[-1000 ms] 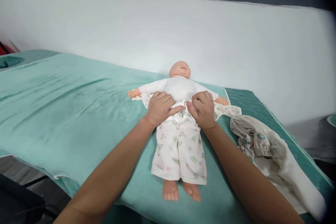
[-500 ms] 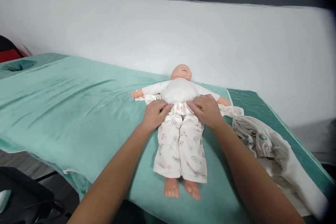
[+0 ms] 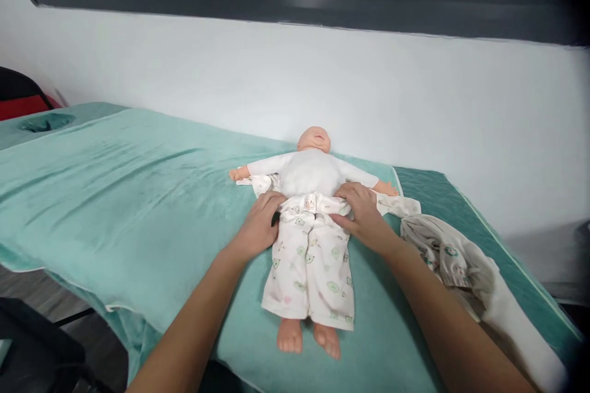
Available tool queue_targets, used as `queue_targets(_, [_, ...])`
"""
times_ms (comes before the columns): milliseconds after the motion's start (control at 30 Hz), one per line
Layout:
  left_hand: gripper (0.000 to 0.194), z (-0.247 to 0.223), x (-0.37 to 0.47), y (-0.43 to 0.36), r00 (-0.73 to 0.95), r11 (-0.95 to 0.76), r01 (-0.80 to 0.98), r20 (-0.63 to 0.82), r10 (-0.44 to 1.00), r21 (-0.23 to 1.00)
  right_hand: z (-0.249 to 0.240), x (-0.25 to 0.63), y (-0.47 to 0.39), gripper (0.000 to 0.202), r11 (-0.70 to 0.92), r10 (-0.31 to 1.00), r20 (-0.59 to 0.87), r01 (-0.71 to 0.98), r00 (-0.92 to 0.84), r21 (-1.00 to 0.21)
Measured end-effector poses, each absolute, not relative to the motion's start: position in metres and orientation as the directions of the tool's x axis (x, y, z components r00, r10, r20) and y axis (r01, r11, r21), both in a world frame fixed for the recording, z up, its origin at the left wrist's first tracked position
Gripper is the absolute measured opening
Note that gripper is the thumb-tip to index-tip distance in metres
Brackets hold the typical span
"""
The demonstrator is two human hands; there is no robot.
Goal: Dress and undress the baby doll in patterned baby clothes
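Note:
A baby doll (image 3: 316, 172) in a white long-sleeved top lies on its back with arms spread. White patterned pants (image 3: 308, 270) cover its legs, the bare feet showing below the hems. My left hand (image 3: 262, 221) is closed on the waistband's left side, its thumb partly hidden. At the opposite side, my right hand (image 3: 364, 215) grips the waistband, fingertips along the top edge and thumb lower on the front of the pants. A small tag sits at the middle of the waistband. Patterned cloth lies under the doll's arms.
The doll rests on a green sheet (image 3: 138, 209) over a bed with a face hole at far left. A crumpled white patterned garment (image 3: 465, 270) lies to the right. Behind are a white wall (image 3: 184, 67) and a dark window frame. A black object (image 3: 37, 344) stands lower left.
My hands have moved from the front middle of the waistband out to its sides. The waistband now lies flatter across the doll's belly. The camera has tilted up, showing window bars.

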State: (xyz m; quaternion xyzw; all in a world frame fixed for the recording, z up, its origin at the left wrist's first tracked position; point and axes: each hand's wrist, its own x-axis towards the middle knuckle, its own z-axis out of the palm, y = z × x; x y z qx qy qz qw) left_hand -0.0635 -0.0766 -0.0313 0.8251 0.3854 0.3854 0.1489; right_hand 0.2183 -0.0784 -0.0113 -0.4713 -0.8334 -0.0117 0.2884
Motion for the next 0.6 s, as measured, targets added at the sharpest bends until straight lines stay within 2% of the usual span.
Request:
queue_targets(167, [0.025, -0.034, -0.058, -0.074, 0.389, -0.634, 0.637, 0.528, 0.755, 0.439, -0.01, 0.212, -0.083, 0.038, 0.525, 0.774, 0.536, 0.816, -0.338, -0.244])
queue_targets(400, [0.02, -0.033, -0.055, -0.075, 0.387, -0.611, 0.723, 0.545, 0.744, 0.321, -0.013, 0.195, -0.092, 0.025, 0.508, 0.664, 0.669, 0.858, -0.335, -0.074])
queue_targets(600, [0.02, -0.035, -0.053, -0.076, 0.342, -0.588, 0.759, 0.596, 0.726, 0.281, -0.023, 0.194, -0.091, 0.018, 0.636, 0.525, 0.747, 0.771, -0.408, -0.027])
